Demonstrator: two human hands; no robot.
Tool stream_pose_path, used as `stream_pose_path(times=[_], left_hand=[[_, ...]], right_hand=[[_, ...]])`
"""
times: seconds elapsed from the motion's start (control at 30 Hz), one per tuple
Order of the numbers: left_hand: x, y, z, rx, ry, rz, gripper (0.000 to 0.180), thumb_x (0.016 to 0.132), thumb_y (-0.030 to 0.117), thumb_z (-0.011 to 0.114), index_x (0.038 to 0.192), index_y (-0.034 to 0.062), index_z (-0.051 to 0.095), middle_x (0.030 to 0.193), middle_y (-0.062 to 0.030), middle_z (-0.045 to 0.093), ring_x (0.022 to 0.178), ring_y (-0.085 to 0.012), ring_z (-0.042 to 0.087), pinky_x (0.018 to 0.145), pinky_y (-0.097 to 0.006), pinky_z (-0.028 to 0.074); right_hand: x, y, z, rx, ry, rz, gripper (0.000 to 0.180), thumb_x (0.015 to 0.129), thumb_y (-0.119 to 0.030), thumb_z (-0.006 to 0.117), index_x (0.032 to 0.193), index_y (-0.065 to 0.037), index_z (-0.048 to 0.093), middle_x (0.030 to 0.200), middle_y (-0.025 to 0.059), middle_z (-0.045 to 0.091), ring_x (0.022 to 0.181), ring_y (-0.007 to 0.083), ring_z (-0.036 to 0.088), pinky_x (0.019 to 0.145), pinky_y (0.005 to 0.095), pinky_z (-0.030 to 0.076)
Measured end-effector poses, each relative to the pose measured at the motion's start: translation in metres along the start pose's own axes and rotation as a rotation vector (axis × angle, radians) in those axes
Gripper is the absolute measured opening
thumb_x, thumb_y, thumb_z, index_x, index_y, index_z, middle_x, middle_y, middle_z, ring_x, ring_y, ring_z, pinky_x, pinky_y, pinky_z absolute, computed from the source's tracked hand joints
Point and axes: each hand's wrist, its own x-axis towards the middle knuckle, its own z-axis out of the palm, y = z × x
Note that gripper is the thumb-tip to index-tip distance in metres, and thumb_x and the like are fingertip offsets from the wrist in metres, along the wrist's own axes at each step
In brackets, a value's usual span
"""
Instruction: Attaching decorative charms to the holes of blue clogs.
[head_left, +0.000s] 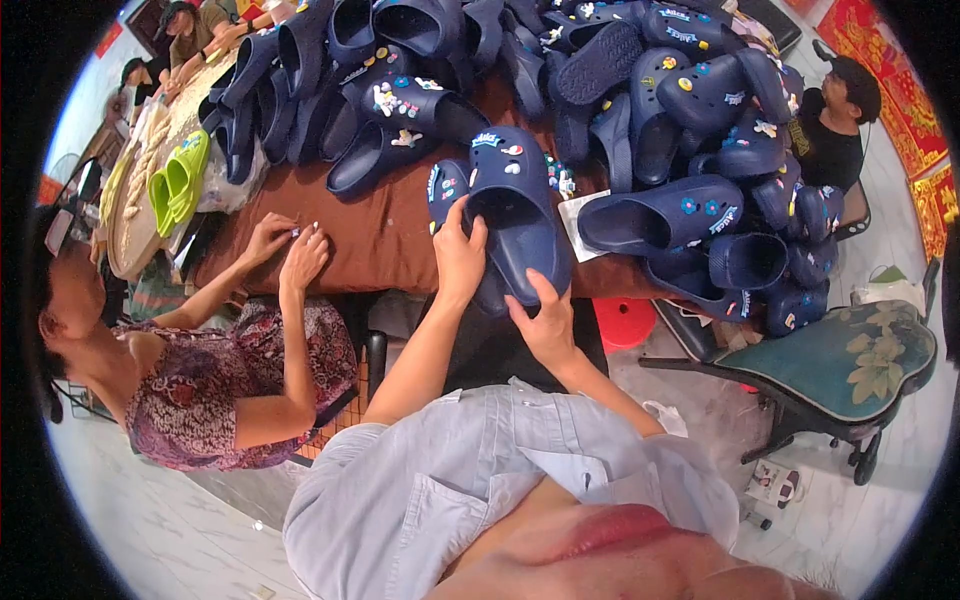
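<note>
A navy foam clog (515, 205) with small charms on its toe is held up before me, toe pointing away. My left hand (460, 255) grips it along the left side, thumb by the foot opening. My right hand (545, 320) pinches the heel end from the near right. A second navy clog (447, 190) shows partly behind it on the left; whether my left hand also holds that one is hard to see. Just right of them, another charm-decorated clog (660, 215) lies on the table's brown cover (380, 240), beside a white paper slip (583, 228).
Piled navy clogs (600, 75) fill the table's far side and right. A co-worker in a patterned top (215, 400) works at the left, near lime-green clogs (180, 185). Another person (835, 120) sits at the far right. A green office chair (850, 355) and red stool (625, 322) stand right.
</note>
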Motion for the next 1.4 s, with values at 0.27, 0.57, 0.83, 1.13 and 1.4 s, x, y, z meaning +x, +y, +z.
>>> stream_pose_path(times=[0.27, 0.57, 0.83, 1.13, 1.4], left_hand=[[-0.016, 0.005, 0.012, -0.146, -0.131, -0.223, 0.033, 0.092, 0.009, 0.058, 0.122, -0.0038, 0.058, 0.082, -0.0196, 0.068, 0.069, -0.0251, 0.066, 0.067, -0.037, 0.050], [-0.027, 0.026, 0.005, -0.244, -0.291, -0.081, 0.057, 0.091, 0.000, 0.055, 0.145, 0.0022, 0.038, 0.089, -0.0145, 0.063, 0.074, -0.0177, 0.060, 0.068, -0.030, 0.050], [-0.031, 0.040, -0.024, -0.268, -0.292, 0.129, 0.062, 0.089, -0.008, 0.057, 0.146, 0.0012, 0.037, 0.112, -0.0140, 0.060, 0.088, -0.0161, 0.064, 0.078, -0.025, 0.052], [-0.019, -0.023, -0.036, -0.036, -0.016, 0.285, 0.036, 0.080, -0.006, 0.058, 0.116, -0.0017, 0.059, 0.104, -0.0176, 0.065, 0.095, -0.0328, 0.064, 0.084, -0.039, 0.051], [-0.019, -0.087, 0.002, 0.293, -0.086, 0.311, 0.038, 0.077, 0.001, 0.062, 0.115, 0.0048, 0.059, 0.106, -0.0163, 0.061, 0.098, -0.0342, 0.059, 0.085, -0.042, 0.050]], right_hand=[[-0.014, 0.013, 0.003, -0.052, 0.061, 0.164, 0.067, 0.070, -0.013, 0.082, 0.127, -0.014, 0.046, 0.116, 0.0269, 0.052, 0.100, 0.0453, 0.058, 0.083, 0.0479, 0.050], [-0.008, 0.030, -0.011, -0.011, 0.185, 0.223, 0.042, 0.070, -0.005, 0.074, 0.105, -0.011, 0.052, 0.102, 0.0217, 0.055, 0.091, 0.0427, 0.058, 0.077, 0.0456, 0.048], [0.012, 0.036, -0.024, -0.019, 0.195, 0.150, 0.039, 0.067, -0.001, 0.077, 0.096, -0.007, 0.051, 0.090, 0.0112, 0.053, 0.075, 0.0244, 0.056, 0.067, 0.0343, 0.046], [0.076, 0.042, -0.047, 0.183, 0.397, 0.283, 0.038, 0.072, -0.003, 0.076, 0.101, -0.004, 0.051, 0.094, 0.0076, 0.053, 0.090, 0.0197, 0.053, 0.084, 0.0329, 0.044], [0.232, 0.076, -0.063, -0.117, 0.534, -0.020, 0.037, 0.071, -0.007, 0.073, 0.100, -0.003, 0.050, 0.095, 0.0092, 0.055, 0.093, 0.0223, 0.054, 0.091, 0.0326, 0.043]])
